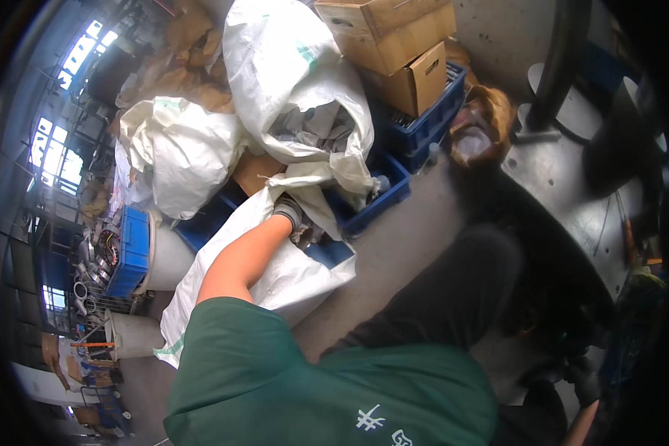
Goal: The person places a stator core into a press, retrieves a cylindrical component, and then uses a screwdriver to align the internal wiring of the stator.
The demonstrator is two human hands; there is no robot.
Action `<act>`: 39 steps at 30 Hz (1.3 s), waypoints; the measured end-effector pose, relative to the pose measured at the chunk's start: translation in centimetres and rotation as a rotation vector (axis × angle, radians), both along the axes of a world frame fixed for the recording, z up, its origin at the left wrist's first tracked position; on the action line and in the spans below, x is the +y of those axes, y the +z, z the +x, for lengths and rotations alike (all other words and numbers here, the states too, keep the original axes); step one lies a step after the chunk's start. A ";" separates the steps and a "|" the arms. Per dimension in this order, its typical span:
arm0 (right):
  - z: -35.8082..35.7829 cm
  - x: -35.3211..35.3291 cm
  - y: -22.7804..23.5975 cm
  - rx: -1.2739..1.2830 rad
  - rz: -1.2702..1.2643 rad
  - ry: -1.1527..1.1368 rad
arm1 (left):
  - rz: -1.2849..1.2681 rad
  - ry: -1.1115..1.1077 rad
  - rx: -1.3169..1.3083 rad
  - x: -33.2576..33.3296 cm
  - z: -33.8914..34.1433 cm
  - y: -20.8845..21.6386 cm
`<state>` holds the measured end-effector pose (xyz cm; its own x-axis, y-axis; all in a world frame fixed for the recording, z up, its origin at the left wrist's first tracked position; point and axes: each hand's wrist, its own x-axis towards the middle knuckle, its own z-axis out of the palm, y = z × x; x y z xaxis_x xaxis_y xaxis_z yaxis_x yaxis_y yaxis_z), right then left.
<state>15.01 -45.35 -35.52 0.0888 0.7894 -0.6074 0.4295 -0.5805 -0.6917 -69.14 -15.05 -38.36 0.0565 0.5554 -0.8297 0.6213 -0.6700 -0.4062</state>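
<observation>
My left arm reaches forward into the mouth of a white woven sack (234,238). On my left hand (288,208) I see the grey striped cuff of a work glove. Its fingers are hidden inside the sack, next to dark and blue material. At the lower right edge my right hand (586,380) hangs low in a dark grey glove, beside my dark trousers. Shadow hides its fingers, and I cannot make out whether it holds anything. Just beyond the left hand stands a taller white sack (305,97), its open mouth showing crumpled pale sheets.
Another white sack (182,152) slumps at the left. Blue crates (379,201) stand behind the sacks, and cardboard boxes (394,37) are stacked above. A brown paper bag (487,126) sits near a round metal table (554,189). A blue bin (130,249) rests by white drums.
</observation>
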 end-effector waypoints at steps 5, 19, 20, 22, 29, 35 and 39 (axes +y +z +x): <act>-0.1 0.1 -0.6 -0.010 0.005 -0.032 | 0.188 0.237 -0.160 -0.1 -1.7 -1.1; 1.0 -0.4 -0.6 -0.047 0.029 -0.213 | 0.398 0.584 -0.394 3.2 -7.3 -4.5; 1.0 -0.1 -0.2 -0.056 0.017 -0.190 | 0.401 0.595 -0.402 3.2 -7.6 -4.5; 1.3 0.0 0.0 -0.068 0.005 -0.168 | 0.409 0.602 -0.414 3.7 -8.0 -4.4; 1.7 0.1 0.3 -0.047 0.040 -0.253 | 0.248 0.522 -0.596 1.8 -5.8 -6.4; 0.6 -0.4 1.1 -0.027 0.022 -0.260 | -0.003 1.036 -0.797 -2.5 8.7 -2.3; 0.4 -0.1 1.3 -0.023 0.052 -0.232 | -0.086 0.259 -0.700 0.3 12.9 -11.6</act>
